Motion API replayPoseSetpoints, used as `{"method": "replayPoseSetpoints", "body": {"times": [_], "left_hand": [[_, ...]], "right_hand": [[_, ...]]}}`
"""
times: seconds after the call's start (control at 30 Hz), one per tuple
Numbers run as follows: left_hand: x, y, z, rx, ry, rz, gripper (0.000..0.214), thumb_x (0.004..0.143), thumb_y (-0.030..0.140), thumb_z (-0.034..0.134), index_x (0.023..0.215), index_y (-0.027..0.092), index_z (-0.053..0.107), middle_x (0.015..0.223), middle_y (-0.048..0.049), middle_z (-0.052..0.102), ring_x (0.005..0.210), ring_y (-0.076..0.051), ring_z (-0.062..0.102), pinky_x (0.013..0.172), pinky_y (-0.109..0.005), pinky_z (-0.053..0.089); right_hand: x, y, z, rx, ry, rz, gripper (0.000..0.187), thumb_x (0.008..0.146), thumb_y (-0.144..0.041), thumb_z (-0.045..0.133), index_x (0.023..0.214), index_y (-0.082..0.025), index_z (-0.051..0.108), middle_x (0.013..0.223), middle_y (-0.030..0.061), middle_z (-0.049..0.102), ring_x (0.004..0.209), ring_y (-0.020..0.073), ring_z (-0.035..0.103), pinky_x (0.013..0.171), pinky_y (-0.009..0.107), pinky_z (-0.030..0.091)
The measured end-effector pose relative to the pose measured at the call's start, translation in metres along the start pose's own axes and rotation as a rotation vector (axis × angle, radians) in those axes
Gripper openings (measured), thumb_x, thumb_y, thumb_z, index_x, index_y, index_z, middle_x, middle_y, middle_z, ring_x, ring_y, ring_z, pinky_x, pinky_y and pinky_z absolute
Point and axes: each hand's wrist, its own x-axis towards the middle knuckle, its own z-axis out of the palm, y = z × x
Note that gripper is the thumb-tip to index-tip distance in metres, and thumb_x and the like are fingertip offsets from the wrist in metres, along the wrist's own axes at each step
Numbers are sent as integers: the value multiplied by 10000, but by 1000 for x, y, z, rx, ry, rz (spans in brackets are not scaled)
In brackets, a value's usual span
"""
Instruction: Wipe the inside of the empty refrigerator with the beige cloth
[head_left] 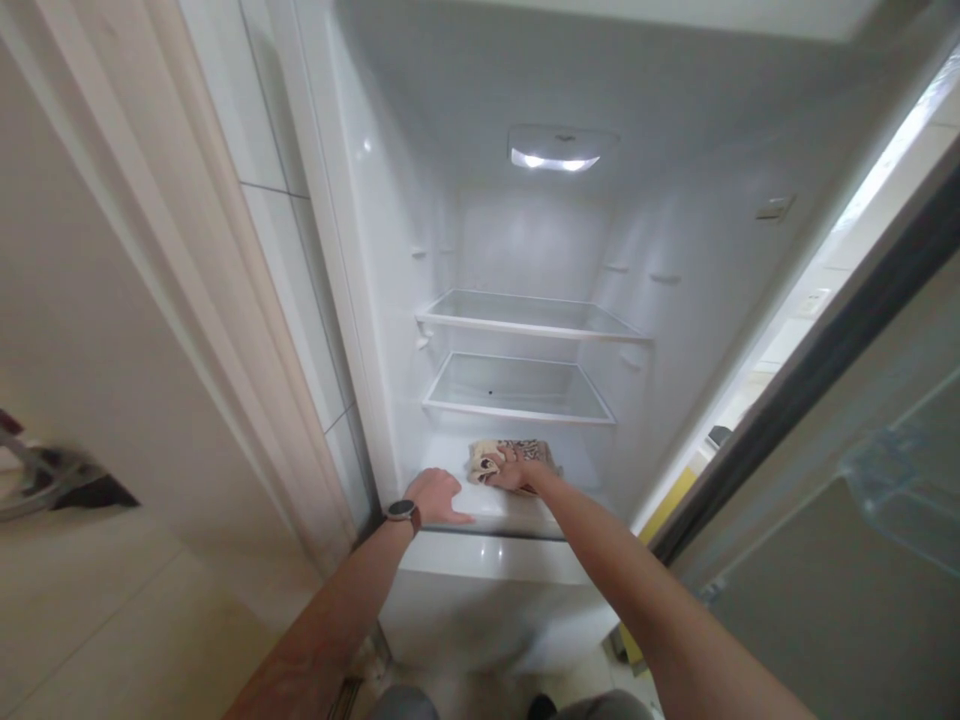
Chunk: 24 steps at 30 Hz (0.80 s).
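Note:
Inside an open fridge [517, 230], my right hand [516, 468] presses a beige cloth with a dark pattern [538, 452] onto the white fridge floor [442, 450]. Its fingers curl over the cloth, which is bunched beneath and around them. To the left, my left hand [441, 495] rests at the front edge of that floor, its thumb held away from the fingers and nothing in it. A watch [403, 511] sits on the left wrist.
Two glass shelves, an upper one [532, 312] and a lower one [517, 390], span the fridge above my hands. The lit lamp [555, 158] is higher up. On the right stands the open fridge door [840, 480]; a wooden door frame [217, 250] rises on the left.

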Motion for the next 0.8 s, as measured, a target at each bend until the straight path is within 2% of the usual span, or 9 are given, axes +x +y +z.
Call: {"method": "replayPoseSetpoints", "body": {"times": [0.1, 0.23, 0.37, 0.6, 0.8], "left_hand": [[0, 1, -1, -5, -7, -4, 693, 778, 863, 589, 749, 193, 763, 850, -163, 763, 866, -342, 722, 775, -407, 486], [1, 0, -1, 3, -7, -3, 707, 777, 871, 579, 757, 190, 765, 854, -168, 762, 866, -353, 719, 767, -415, 486], [1, -1, 1, 13, -8, -8, 723, 769, 887, 569, 749, 190, 762, 836, -165, 758, 851, -349, 720, 750, -411, 482], [2, 0, -1, 7, -18, -9, 722, 763, 893, 567, 721, 195, 748, 816, -155, 757, 828, -336, 721, 725, -395, 470], [2, 0, -2, 7, -13, -1, 724, 774, 893, 553, 703, 196, 737, 794, -144, 755, 811, -330, 722, 705, -386, 463]], "right_hand": [[1, 0, -2, 39, -46, -39, 947, 817, -839, 489, 1656, -495, 216, 1772, -77, 22, 1622, 376, -77, 1274, 662, 42], [-1, -1, -5, 33, -47, -56, 978, 835, -837, 465, 1680, -436, 181, 1776, -24, -21, 1618, 380, -105, 1285, 628, 19], [1, 0, -5, 26, -49, -41, 957, 845, -827, 443, 1678, -461, 145, 1771, -47, -83, 1616, 390, -108, 1263, 682, 42], [10, 2, 0, 73, -4, -38, 1050, 756, -852, 536, 1670, -435, 231, 1774, -37, 29, 1614, 404, -93, 1265, 680, 71], [13, 4, 2, 45, -8, -32, 1036, 762, -874, 494, 1667, -459, 208, 1773, -58, 8, 1614, 394, -98, 1258, 689, 34]]}}
